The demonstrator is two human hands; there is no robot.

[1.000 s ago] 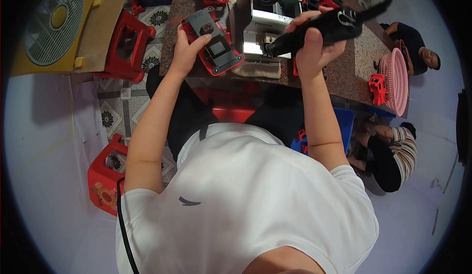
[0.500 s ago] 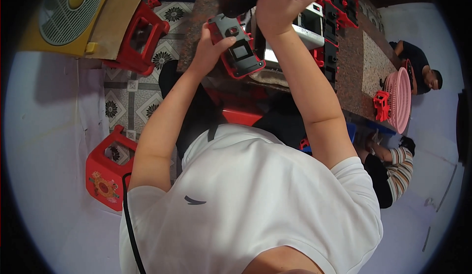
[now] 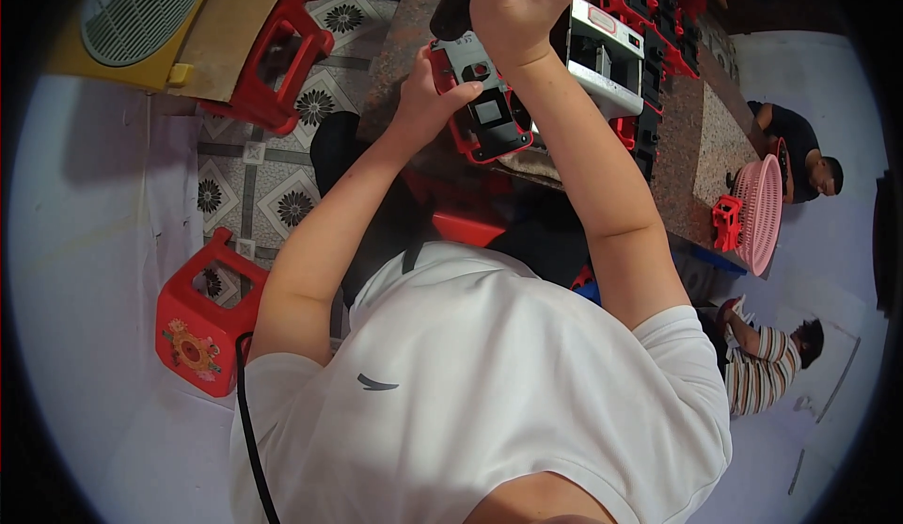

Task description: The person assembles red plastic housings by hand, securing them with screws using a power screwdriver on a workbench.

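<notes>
My left hand (image 3: 431, 94) grips the left side of a red, black and grey plastic housing (image 3: 506, 138), with the thumb across its top face. A square light patch and a round opening show on that face. Above the housing, my right hand (image 3: 522, 7) is closed around a thick black handheld tool (image 3: 452, 18), whose blunt end points down and left over the grey end of the housing. The rest of the tool is hidden by the hand and the frame's upper edge, so its exact kind does not show. A white metal machine (image 3: 611, 63) stands beside my right forearm.
Several red and black housings (image 3: 649, 16) line the stone-topped table (image 3: 682, 129) behind the machine. A pink basket (image 3: 760, 214) and a red part (image 3: 726, 221) are at its right end. Two people sit at the right. Red stools (image 3: 202, 336) and a yellow fan (image 3: 141, 16) are at left.
Both hands and the housing appear slightly lower and further apart from the left edge, as the whole view has shifted. The tool's end stays over the housing. The person in stripes leans differently.
</notes>
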